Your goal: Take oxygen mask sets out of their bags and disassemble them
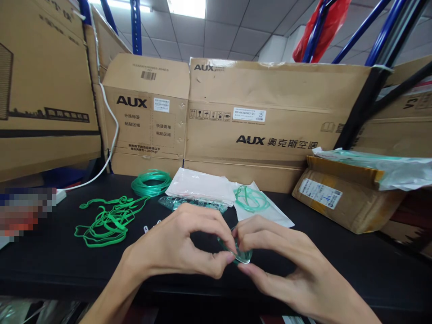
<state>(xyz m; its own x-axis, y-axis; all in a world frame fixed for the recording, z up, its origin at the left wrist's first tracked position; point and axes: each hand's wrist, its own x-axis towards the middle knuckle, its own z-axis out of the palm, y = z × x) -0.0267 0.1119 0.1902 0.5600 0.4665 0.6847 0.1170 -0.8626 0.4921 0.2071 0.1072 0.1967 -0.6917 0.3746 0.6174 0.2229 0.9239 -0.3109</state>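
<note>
- Head view looks down at a black table (pixel 354 265), with both hands right in the middle of the shot.
- The left hand (pixel 175 245) and right hand (pixel 283 265) meet fingertip to fingertip, and both are pinched tight on one small clear green piece (pixel 242 257).
- That piece sits between the two hands, close to the person and near the front edge of the table. As far as I can tell it's held up off the surface.
- Step in hand, my read: working that piece between the fingertips, pressing or bending it. Fingers hide most of it, so I can't tell its exact shape.
- Any further move on it calls for a light, steady pinch from both sides, I reckon. It looks tiny, slick and see-through, so it could easily pop out.
- Off to the left lies a tangle of green straps (pixel 108 222), with a coil of green tubing (pixel 150 183) behind it.
- Plastic bags (pixel 202 184) lie just behind the hands, and a green loop (pixel 251 199) rests on one. Neither hand is touching any of it.
- Cardboard boxes (pixel 270 117) wall off the back, and a brown parcel (pixel 337 193) sits on the right.
</note>
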